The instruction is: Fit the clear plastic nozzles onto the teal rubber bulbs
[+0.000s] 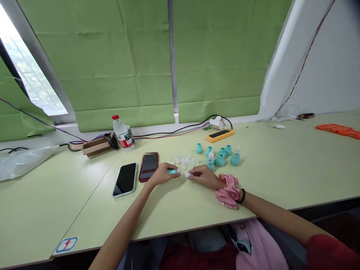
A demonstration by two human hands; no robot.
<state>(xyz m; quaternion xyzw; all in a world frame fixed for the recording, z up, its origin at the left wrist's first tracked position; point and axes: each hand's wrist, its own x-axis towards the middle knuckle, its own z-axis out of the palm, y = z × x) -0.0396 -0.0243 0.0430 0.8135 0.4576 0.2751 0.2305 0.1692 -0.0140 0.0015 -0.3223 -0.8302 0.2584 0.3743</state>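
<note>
My left hand (165, 173) is closed round a small teal bulb-shaped piece (171, 171), which lies on its side with a whitish tip pointing right. Between the thumb and fingers of my right hand (204, 176) is a small white translucent piece (188, 174), a little apart from that tip. Just beyond both hands lies a loose pile of clear and white plastic pieces (185, 160). To the right of the pile stand several teal bulbs (221, 160) with open necks. A couple of them, such as the rightmost teal bulb (235, 159), carry clear tops.
Two phones lie left of my hands, a dark-screened phone (125, 180) and a red-cased phone (149, 167). Behind them are a red-capped bottle (123, 134) and a cardboard box (97, 146). A yellow-orange device (220, 135), cables and an orange object (339, 130) lie farther back.
</note>
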